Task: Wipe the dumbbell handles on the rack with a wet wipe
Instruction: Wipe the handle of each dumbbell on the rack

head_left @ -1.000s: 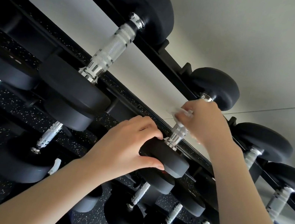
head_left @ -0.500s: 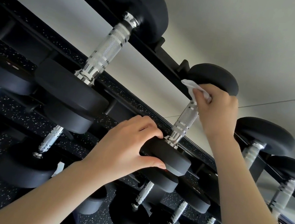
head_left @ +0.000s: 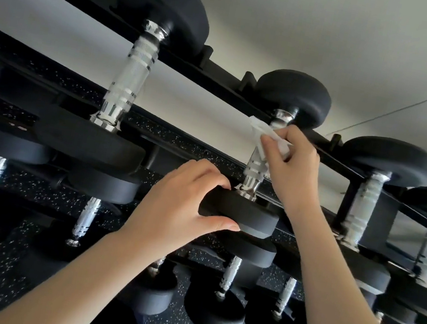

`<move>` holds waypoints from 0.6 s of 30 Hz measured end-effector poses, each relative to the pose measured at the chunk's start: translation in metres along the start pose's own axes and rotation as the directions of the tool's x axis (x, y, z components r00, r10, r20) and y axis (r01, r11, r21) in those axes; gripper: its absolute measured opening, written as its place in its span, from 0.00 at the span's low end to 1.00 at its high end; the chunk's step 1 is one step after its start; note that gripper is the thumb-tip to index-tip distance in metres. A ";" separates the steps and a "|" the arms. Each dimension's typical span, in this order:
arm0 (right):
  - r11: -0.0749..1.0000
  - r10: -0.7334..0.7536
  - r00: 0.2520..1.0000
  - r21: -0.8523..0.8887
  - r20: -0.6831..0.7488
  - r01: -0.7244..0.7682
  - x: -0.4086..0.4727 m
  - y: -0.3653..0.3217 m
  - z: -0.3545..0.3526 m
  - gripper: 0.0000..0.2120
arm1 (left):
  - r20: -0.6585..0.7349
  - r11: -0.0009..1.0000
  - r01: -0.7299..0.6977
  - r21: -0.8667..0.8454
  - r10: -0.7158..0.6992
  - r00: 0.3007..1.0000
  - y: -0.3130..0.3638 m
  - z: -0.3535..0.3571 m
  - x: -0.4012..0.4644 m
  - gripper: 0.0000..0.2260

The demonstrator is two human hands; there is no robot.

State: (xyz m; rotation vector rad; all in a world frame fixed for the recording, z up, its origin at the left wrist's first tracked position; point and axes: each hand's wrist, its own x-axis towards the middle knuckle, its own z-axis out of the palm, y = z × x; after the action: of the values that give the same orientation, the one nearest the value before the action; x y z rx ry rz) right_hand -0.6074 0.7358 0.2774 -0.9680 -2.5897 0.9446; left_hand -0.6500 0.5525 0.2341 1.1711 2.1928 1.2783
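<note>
The right hand (head_left: 291, 169) pinches a white wipe (head_left: 265, 133) against the upper part of a chrome handle (head_left: 255, 166), fingers curled round the wipe and the bar, just below the far head (head_left: 292, 97) at 12 o'clock of the hand. The left hand (head_left: 180, 201) grips the near head (head_left: 240, 214) of the same dumbbell, fingers hooked over its top edge and thumb under its rim, steadying it on the rack (head_left: 194, 65). To do this stroke well, I would keep the wipe wrapped as far round the bar as the fingers allow and run it the whole length of the knurling, twisting a little so the back side (hidden from this view) gets touched too; the left hand's hold should stay firm so the weight does not roll in its cradle. Room is tight lengthwise: the two heads bound the stroke at 12 and 6 o'clock, and the knuckles will meet rubber at either end. Sideways there is more freedom, with open gap toward the bigger dumbbell (head_left: 131, 74) at 9 o'clock and toward the next handle (head_left: 363, 204) at 3 o'clock, both well apart from the working hand. The rack's rear rail runs just behind the wipe, so fingers reaching round the bar may brush it.
</note>
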 end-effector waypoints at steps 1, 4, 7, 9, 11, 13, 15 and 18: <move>0.998 0.021 1.000 0.056 0.013 -0.022 -0.006 0.001 0.000 0.05 | 0.008 1.000 0.002 0.004 -0.002 1.000 0.000 -0.001 0.001 0.23; 0.994 0.050 0.998 0.092 0.043 -0.053 -0.023 0.009 -0.001 0.06 | 0.034 1.000 -0.009 0.010 0.008 0.999 0.002 -0.003 0.002 0.23; 0.998 0.058 0.995 0.000 0.075 -0.059 -0.031 0.019 -0.006 0.06 | 0.049 1.000 -0.017 0.025 0.016 0.999 0.004 -0.004 0.003 0.24; 0.998 0.067 0.992 -0.016 0.111 -0.066 -0.035 0.024 -0.009 0.07 | 0.060 0.999 -0.018 0.046 0.016 0.998 0.005 -0.006 0.004 0.24; 0.997 0.077 0.988 -0.014 0.137 -0.076 -0.039 0.025 -0.010 0.08 | 0.080 0.997 -0.025 0.070 0.019 0.997 0.007 -0.008 0.004 0.24; 0.998 0.070 0.991 -0.012 0.112 -0.069 -0.043 0.026 -0.012 0.08 | 0.099 0.995 -0.045 0.092 0.036 0.994 0.008 -0.011 0.004 0.24; 0.999 0.044 0.998 0.002 0.051 -0.044 -0.048 0.028 -0.017 0.08 | 0.096 0.987 -0.088 0.132 0.076 0.992 0.012 -0.013 0.006 0.23; 1.000 0.016 0.999 0.024 -0.032 -0.016 -0.058 0.034 -0.034 0.07 | 0.098 0.965 -0.168 0.199 0.151 0.984 0.024 -0.011 0.010 0.24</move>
State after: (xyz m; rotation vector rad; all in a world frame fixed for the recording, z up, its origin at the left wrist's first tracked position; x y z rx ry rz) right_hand -0.5320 0.7342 0.2828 -0.9911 -2.5420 0.9534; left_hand -0.6511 0.5612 0.2614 1.4797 2.2518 1.0585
